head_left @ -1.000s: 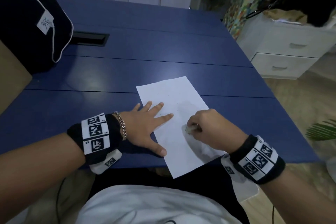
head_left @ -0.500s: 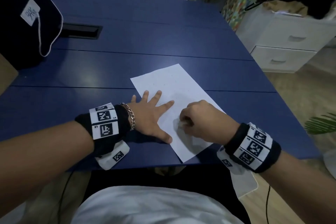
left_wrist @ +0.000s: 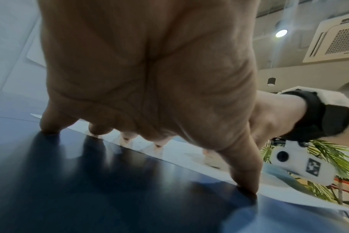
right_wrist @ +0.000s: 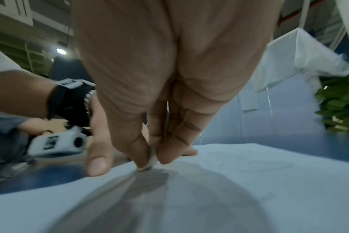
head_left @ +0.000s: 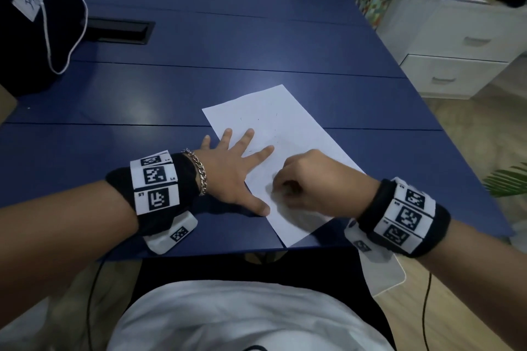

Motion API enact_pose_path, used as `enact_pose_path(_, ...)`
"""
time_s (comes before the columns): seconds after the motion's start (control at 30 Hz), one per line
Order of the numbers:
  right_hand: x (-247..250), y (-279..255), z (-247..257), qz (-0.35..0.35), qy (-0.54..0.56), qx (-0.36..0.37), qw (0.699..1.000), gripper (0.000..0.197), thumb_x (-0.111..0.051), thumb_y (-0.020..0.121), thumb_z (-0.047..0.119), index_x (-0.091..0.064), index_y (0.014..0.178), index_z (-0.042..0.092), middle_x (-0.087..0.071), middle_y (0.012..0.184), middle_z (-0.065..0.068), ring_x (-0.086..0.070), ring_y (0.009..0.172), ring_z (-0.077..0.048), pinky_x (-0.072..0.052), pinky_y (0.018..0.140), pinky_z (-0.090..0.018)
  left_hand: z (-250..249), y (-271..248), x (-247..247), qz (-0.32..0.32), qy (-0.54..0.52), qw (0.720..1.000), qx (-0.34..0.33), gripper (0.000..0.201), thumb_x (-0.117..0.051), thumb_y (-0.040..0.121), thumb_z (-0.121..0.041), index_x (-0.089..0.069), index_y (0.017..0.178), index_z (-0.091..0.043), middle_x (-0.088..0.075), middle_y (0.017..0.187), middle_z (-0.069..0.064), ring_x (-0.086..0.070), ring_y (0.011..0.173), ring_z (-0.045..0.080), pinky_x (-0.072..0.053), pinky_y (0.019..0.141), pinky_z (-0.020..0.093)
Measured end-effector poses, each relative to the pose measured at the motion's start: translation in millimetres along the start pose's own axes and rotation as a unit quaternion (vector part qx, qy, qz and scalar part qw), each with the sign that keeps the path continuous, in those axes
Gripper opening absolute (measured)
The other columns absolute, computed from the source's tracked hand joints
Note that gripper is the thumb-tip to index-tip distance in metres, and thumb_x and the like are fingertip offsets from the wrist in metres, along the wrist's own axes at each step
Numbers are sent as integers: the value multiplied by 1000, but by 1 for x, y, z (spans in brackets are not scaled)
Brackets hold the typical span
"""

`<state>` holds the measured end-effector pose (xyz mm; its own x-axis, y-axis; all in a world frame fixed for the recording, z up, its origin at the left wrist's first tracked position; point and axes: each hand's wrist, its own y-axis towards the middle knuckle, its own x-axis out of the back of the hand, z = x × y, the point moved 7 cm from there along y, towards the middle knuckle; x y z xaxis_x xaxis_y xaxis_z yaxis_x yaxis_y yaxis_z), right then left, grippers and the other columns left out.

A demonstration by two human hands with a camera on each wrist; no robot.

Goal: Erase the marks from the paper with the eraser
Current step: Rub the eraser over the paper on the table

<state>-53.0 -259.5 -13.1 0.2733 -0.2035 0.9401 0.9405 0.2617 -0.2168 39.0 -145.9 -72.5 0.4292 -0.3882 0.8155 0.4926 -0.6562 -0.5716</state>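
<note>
A white sheet of paper (head_left: 282,125) lies slanted on the blue table (head_left: 228,51) near its front edge. Only faint small marks show on its upper part. My left hand (head_left: 236,168) lies flat with spread fingers on the sheet's left edge, thumb at the lower left. In the left wrist view its fingertips (left_wrist: 247,187) press the paper (left_wrist: 289,193) down. My right hand (head_left: 310,182) is curled over the lower half of the sheet. In the right wrist view its thumb and fingers pinch a small white eraser (right_wrist: 152,159) whose tip touches the paper (right_wrist: 239,181).
A dark bag (head_left: 31,17) with a white cord and tag stands at the table's back left, beside a black cable slot (head_left: 119,33). White drawers (head_left: 456,63) stand to the right of the table. The sheet's lower corner overhangs the front edge.
My right hand with the eraser has slid left and a little up the sheet, closer to my left thumb. My left hand still presses the paper. The head view has tilted down.
</note>
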Motion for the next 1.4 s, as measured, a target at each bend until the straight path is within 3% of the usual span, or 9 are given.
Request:
enact_pose_path(0.33, 6, 3, -19, -41, 9, -67, 997, 10, -69, 89, 27, -74, 89, 19, -66, 85, 3, -61, 77, -18, -56, 75, -40, 14, -8, 6, -1, -19, 999, -30, 136, -60, 68, -100, 23, 163, -48, 35, 172, -1, 29, 159, 37, 10, 127, 68)
enact_pose_path(0.5, 12, 20, -4, -29, -2, -16, 999, 10, -68, 87, 24, -75, 92, 21, -69, 83, 5, -61, 75, -16, -56, 74, -37, 8, -10, -4, -7, -14, 1000, -10, 142, -54, 57, -108, 28, 160, -51, 40, 170, -6, 32, 158, 36, 12, 123, 74)
enact_pose_path(0.67, 15, 33, -7, -47, -16, -35, 998, 9, -67, 84, 20, -71, 77, 17, -67, 71, 2, -56, 65, -17, -54, 68, -35, 10, -7, -5, -6, 1, 1000, 5, 150, -50, 45, -113, 35, 155, -54, 43, 168, -10, 33, 158, 36, 12, 120, 78)
enact_pose_path(0.8, 4, 24, 17, 32, 4, 46, 998, 6, -72, 83, 21, -74, 77, 21, -68, 72, 6, -53, 62, -8, -46, 62, -24, 11, -6, -5, -2, 10, 1000, 10, 150, -48, 44, -114, 36, 153, -55, 45, 166, -11, 32, 157, 42, 12, 118, 80)
enact_pose_path(0.97, 23, 43, -13, -44, -10, -22, 999, 5, -69, 83, 20, -74, 81, 20, -67, 73, 6, -58, 67, -14, -56, 71, -36, 10, -8, -5, 4, 10, 1000, 14, 152, -46, 41, -116, 36, 153, -55, 45, 166, -13, 33, 157, 41, 12, 117, 81)
enact_pose_path(1.07, 11, 33, 11, 10, 11, 34, 999, 11, -73, 81, 20, -68, 71, 24, -63, 65, 9, -54, 60, -5, -45, 62, -20, 11, -7, -6, 3, 17, 1000, 15, 152, -44, 39, -117, 37, 153, -55, 45, 165, -13, 32, 157, 41, 13, 116, 82)
enact_pose_path(1.13, 7, 30, 18, 57, 9, 60, 996, 4, -75, 82, 22, -77, 80, 25, -69, 72, 10, -55, 63, -3, -41, 62, -13, 11, -7, -5, 4, 20, 1000, 14, 152, -43, 39, -117, 38, 151, -55, 46, 165, -13, 32, 157, 41, 14, 115, 83)
enact_pose_path(1.3, 26, 46, -14, -41, -1, -8, 999, 12, -70, 82, 19, -80, 88, 19, -74, 76, 7, -62, 68, -11, -55, 71, -30, 10, -8, -3, 6, 18, 1000, 19, 154, -45, 38, -117, 36, 153, -55, 45, 166, -14, 32, 158, 40, 15, 115, 82)
enact_pose_path(1.4, 13, 37, 12, -24, 13, 36, 999, 9, -69, 82, 18, -75, 75, 20, -61, 62, 12, -51, 54, -2, -43, 60, -19, 10, -8, -2, 0, 23, 1000, 15, 155, -44, 36, -117, 34, 154, -56, 42, 167, -13, 28, 159, 42, 16, 115, 81)
